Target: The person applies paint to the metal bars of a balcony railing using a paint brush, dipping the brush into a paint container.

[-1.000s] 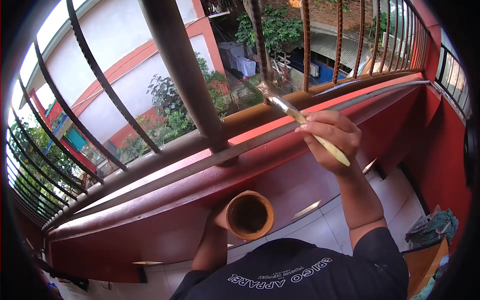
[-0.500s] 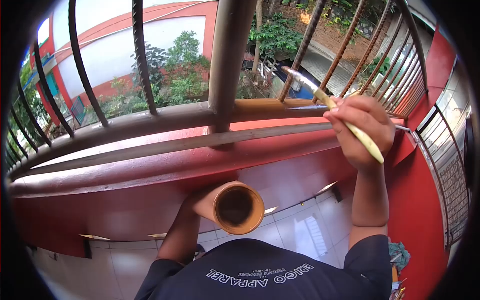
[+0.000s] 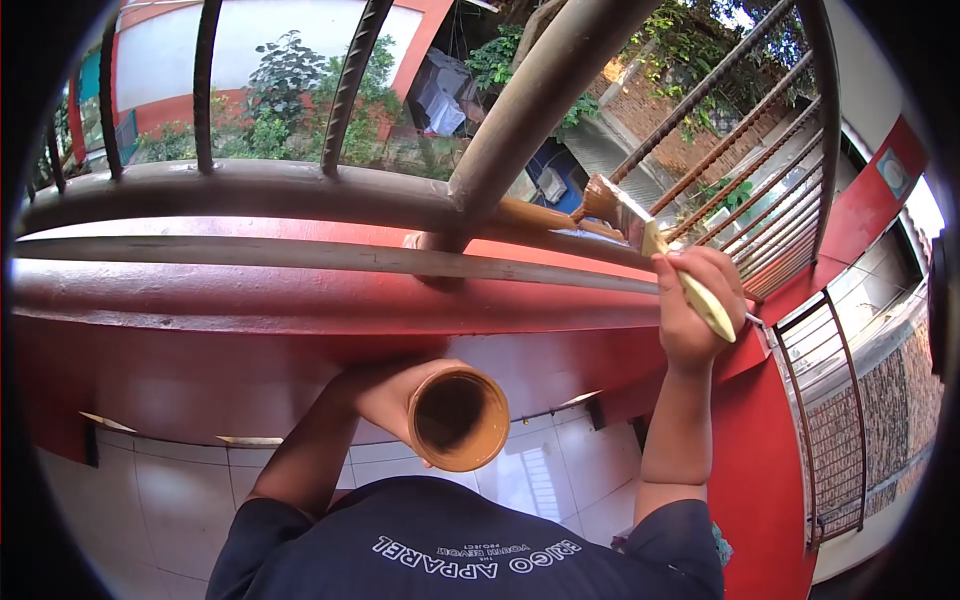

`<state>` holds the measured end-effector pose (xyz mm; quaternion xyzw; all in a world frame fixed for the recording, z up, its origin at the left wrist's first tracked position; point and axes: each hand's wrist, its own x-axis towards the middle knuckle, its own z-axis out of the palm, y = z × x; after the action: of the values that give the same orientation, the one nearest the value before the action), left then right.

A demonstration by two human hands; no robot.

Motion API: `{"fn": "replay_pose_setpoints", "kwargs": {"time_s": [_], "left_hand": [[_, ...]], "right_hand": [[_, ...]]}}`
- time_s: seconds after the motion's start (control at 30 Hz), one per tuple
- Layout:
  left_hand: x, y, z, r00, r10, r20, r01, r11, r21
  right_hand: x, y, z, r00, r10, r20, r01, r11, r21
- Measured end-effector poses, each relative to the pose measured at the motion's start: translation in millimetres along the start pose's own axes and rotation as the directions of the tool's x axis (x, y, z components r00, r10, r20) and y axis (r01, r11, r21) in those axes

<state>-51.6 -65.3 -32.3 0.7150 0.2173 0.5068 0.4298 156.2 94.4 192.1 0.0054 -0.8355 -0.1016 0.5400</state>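
Observation:
My right hand (image 3: 700, 300) is closed round the pale yellow handle of a paintbrush (image 3: 690, 278). The brush points up and left, its brown-stained bristles beside the base of a rusty bar, just above the lower rail (image 3: 350, 195) of a metal railing. Wet-looking yellow-brown paint coats a stretch of that rail right of the thick post (image 3: 545, 100). Low in front of my chest, my left hand (image 3: 385, 398) grips a paint container (image 3: 458, 415) with an orange-brown rim. Its opening faces up, dark inside, and most of my left fingers are hidden behind it.
A thin grey bar (image 3: 300, 257) runs below the rail, above a red ledge (image 3: 200, 300). Twisted vertical bars (image 3: 204, 90) rise on both sides of the post. White floor tiles (image 3: 190, 500) lie below, and a barred gate (image 3: 830, 420) stands at right.
My view has turned to the right. The brush has swung so that its bristles show broader, and they are now nearer the painted rail. The container stays in my left hand.

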Motion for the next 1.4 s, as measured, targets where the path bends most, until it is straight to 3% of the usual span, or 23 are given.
{"fn": "replay_pose_setpoints", "kwargs": {"time_s": [0.1,0.13,0.23,0.3,0.4,0.47,0.6,0.63,0.77,0.87,0.93,1.0,1.1,1.23,1.37,1.4], "left_hand": [[-1,0,1,1.000,0.021,-0.013,-0.021,1.000,-0.011],[-1,0,2,1.000,0.009,-0.006,-0.009,1.000,-0.015],[1,1,3,1.000,-0.003,0.005,0.003,1.000,-0.012],[1,1,2,1.000,0.025,-0.008,-0.025,1.000,0.007],[0,18,-4,0.998,0.058,0.006,-0.058,0.963,0.264],[0,17,-2,0.999,0.032,-0.005,-0.030,0.984,0.177],[0,16,0,1.000,-0.002,-0.016,0.004,0.996,0.084],[0,16,-1,1.000,-0.010,-0.020,0.012,0.997,0.073],[-1,16,-1,0.999,-0.036,-0.014,0.036,0.998,0.055],[-2,16,0,0.999,-0.041,-0.008,0.042,0.999,0.034],[-3,15,-1,0.999,-0.037,-0.009,0.037,0.999,0.024],[-3,11,-1,0.999,-0.033,0.010,0.033,0.999,0.016],[-2,7,0,1.000,0.006,0.020,-0.005,1.000,-0.015],[-3,9,-1,0.999,-0.009,0.037,0.010,1.000,-0.016],[-3,13,-2,0.998,-0.005,0.056,0.005,1.000,-0.014],[-3,14,-2,0.998,-0.007,0.058,0.008,1.000,-0.019]], "right_hand": [[1,-1,-17,0.994,-0.036,-0.107,0.033,0.999,-0.035],[-4,-3,-17,0.995,-0.028,-0.097,0.032,0.999,0.035],[-14,-10,-1,0.998,-0.057,0.029,0.057,0.998,0.021],[-15,-2,-4,0.999,-0.007,-0.051,0.005,1.000,-0.026],[-19,3,-11,0.998,-0.033,-0.059,0.031,0.999,-0.029],[-24,-7,-3,0.997,-0.069,0.022,0.068,0.997,0.045],[-13,2,-11,0.998,-0.019,-0.062,0.013,0.996,-0.089],[-10,-1,-12,0.997,-0.033,-0.067,0.031,0.999,-0.031],[15,-29,6,0.986,-0.075,0.150,0.071,0.997,0.029],[44,-30,4,0.989,0.053,0.136,-0.037,0.993,-0.115],[57,-37,-3,0.996,0.036,0.082,-0.020,0.984,-0.179],[60,-46,2,0.991,-0.058,0.121,0.068,0.995,-0.078],[54,-52,20,0.967,-0.020,0.254,0.055,0.990,-0.131],[71,-49,7,0.992,0.016,0.128,0.018,0.965,-0.261],[59,-68,22,0.947,0.009,0.322,0.027,0.994,-0.106],[59,-65,26,0.940,0.016,0.340,0.036,0.989,-0.144]]}}
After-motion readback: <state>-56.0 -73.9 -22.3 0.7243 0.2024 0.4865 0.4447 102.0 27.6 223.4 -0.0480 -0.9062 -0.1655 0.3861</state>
